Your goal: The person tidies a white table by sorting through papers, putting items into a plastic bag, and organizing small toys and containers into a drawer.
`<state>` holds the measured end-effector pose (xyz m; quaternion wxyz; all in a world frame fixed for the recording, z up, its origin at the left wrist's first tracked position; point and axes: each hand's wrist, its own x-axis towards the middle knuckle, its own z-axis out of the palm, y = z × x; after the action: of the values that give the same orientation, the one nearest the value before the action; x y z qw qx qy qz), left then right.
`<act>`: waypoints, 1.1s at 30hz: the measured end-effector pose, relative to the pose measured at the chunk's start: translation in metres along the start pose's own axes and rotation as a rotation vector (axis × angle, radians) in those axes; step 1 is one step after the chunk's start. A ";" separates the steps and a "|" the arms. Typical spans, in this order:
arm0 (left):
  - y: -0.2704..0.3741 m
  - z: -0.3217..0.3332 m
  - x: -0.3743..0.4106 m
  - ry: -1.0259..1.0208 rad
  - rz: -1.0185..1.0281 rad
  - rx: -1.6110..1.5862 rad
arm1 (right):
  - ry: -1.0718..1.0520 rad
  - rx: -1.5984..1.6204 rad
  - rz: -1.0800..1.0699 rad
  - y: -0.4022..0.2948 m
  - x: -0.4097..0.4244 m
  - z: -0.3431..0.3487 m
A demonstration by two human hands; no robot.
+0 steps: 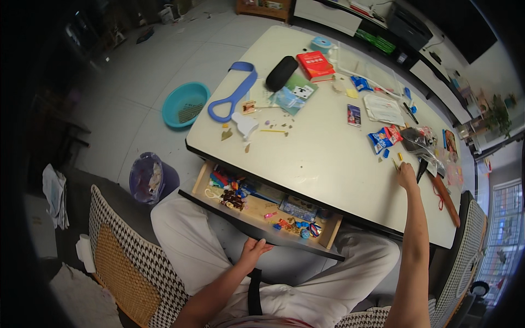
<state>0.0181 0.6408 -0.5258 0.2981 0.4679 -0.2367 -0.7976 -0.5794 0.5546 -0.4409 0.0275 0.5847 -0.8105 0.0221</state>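
Observation:
My right hand [407, 177] is over the right part of the white table [328, 156], its fingers closed on a thin gold-coloured item [395, 164] too small to identify. Just beyond it lie a small yellow piece [400, 156] and a small blue piece [386, 153]. My left hand [255, 251] is at the front panel of the pulled-out drawer [262, 233], palm side partly hidden, with nothing seen in it. Inside the drawer are a beaded brown hair tie or bracelet [233, 199], a patterned blue box [299, 208] and several small colourful trinkets [303, 226].
Blue and red snack packets [381, 139], a clear plastic bag [430, 149] and a long brown stick-like object [446, 199] lie at right. Farther off are a red book [316, 65], a black case [282, 74] and a blue strap [242, 88]. A purple bin [168, 174] and turquoise basin [201, 92] stand on the floor.

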 end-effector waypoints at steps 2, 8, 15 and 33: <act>0.010 0.009 -0.004 0.039 0.005 -0.025 | -0.008 -0.025 0.033 -0.008 -0.006 -0.002; 0.005 0.007 -0.004 0.007 0.024 -0.030 | -0.017 0.855 0.037 -0.197 -0.015 -0.038; 0.003 0.007 -0.003 0.002 -0.006 -0.042 | 0.220 0.556 -0.493 -0.397 0.045 -0.033; -0.012 0.003 -0.002 0.022 0.015 -0.033 | 0.121 -0.434 -0.615 -0.452 0.072 0.000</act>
<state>0.0134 0.6507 -0.5310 0.3145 0.4699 -0.2237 -0.7939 -0.1732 0.3442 -0.4337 0.2038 0.7788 -0.5799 -0.1247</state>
